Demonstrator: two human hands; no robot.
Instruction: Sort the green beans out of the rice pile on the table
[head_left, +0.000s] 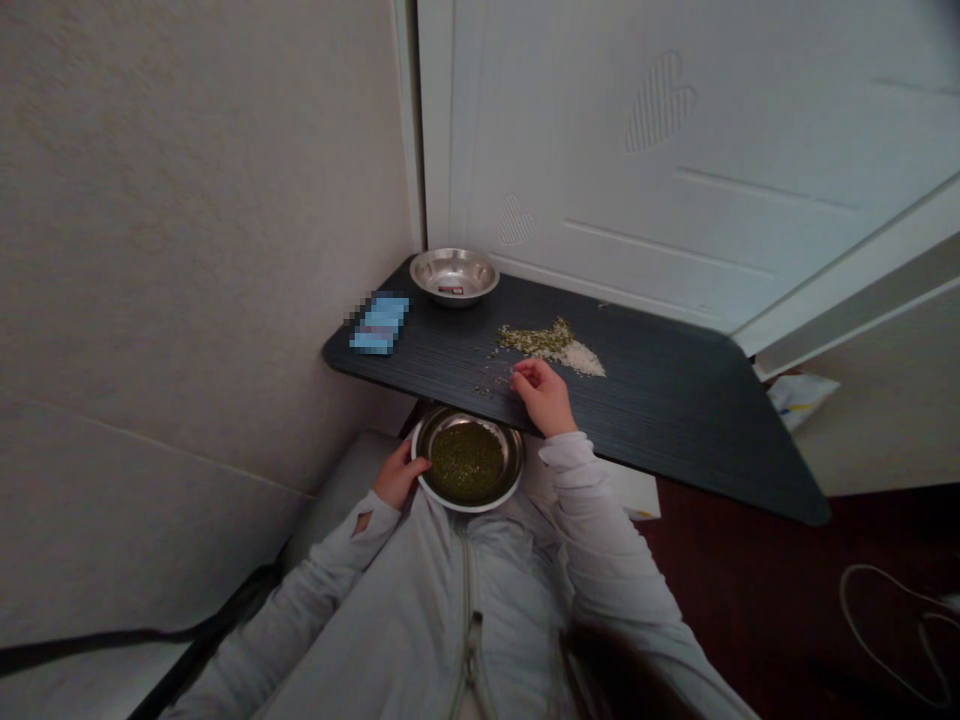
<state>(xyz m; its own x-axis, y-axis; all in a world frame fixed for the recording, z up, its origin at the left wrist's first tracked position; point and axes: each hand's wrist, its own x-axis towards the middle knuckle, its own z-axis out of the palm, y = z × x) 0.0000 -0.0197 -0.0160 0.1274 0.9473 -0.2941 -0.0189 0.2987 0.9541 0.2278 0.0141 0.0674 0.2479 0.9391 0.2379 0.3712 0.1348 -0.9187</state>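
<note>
My left hand (397, 473) grips the left rim of a metal bowl (514, 487) on my lap, thumb over the edge. Green mung beans (469, 460) cover the bowl's bottom. Over the front edge of the dark table (675, 420), my right hand (546, 396) has its fingers drawn together near a few scattered grains (487, 388). Whether anything is pinched in them is too small to tell. Just beyond that hand lies a pile of mixed green beans (536, 340), joined on its right to a heap of white rice (583, 358).
A second metal bowl (457, 265) with a small dark label inside stands at the table's back left corner. Left of it lies a blurred blue item (381, 325). A wall borders the left and a white door (600, 180) the back. A pale cable (847, 590) lies on the floor.
</note>
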